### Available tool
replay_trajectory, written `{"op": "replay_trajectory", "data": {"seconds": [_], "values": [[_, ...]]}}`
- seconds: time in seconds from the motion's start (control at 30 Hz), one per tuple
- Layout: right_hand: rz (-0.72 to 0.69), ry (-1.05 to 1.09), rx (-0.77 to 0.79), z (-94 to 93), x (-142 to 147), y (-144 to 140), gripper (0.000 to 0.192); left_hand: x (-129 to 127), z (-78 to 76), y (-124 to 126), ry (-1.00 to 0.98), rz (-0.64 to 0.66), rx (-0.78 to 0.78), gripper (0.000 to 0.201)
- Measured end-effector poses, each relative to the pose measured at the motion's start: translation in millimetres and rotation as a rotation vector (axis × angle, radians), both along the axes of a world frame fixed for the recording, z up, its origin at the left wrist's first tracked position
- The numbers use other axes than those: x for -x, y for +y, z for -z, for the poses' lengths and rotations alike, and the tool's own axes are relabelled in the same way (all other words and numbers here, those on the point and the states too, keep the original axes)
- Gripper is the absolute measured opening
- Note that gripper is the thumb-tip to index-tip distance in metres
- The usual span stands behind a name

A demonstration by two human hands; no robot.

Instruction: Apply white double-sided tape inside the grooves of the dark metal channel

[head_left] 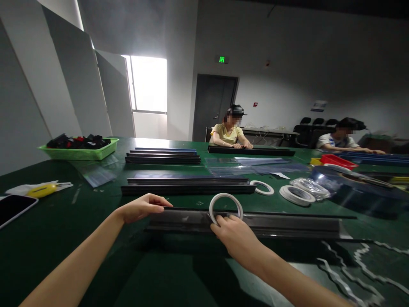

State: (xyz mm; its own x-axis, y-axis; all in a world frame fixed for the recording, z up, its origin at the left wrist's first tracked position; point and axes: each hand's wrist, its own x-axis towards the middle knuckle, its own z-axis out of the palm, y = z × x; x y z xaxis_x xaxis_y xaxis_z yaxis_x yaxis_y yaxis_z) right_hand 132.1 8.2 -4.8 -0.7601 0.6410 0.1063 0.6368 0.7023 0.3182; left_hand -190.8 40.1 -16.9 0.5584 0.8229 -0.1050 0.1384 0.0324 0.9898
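A long black channel-shaped strip lies crosswise on the green table in front of me. My left hand is closed at its left end, thumb and fingers pinching the far edge. Near the strip's middle, my right hand is closed around the lower part of a white tape roll, which stands upright over the strip. The right fingertips are partly hidden behind the roll and the hand. Just beyond, another black strip lies parallel, partly wrapped in clear film.
More black strips lie farther back. White tape rolls and a big film roll sit to the right. Crumpled white strips lie front right. At left are a green basket, yellow cutter and phone. Two people sit opposite.
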Motion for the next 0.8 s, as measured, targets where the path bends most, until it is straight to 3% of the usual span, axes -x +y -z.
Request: {"op": "replay_trajectory", "data": {"seconds": [0.23,0.53,0.8], "values": [[-0.032,0.010,-0.097,2.7,-0.5,17.3,0.022,1.8,3.0,0.5,0.011,-0.013,-0.004,0.039],[-0.089,0.035,-0.070,14.9,5.6,34.6,0.023,9.2,9.0,2.8,0.059,-0.091,-0.019,0.041],[-0.088,0.031,-0.083,18.6,9.0,42.3,0.022,9.9,9.7,0.9,0.045,-0.073,0.050,0.043]]}}
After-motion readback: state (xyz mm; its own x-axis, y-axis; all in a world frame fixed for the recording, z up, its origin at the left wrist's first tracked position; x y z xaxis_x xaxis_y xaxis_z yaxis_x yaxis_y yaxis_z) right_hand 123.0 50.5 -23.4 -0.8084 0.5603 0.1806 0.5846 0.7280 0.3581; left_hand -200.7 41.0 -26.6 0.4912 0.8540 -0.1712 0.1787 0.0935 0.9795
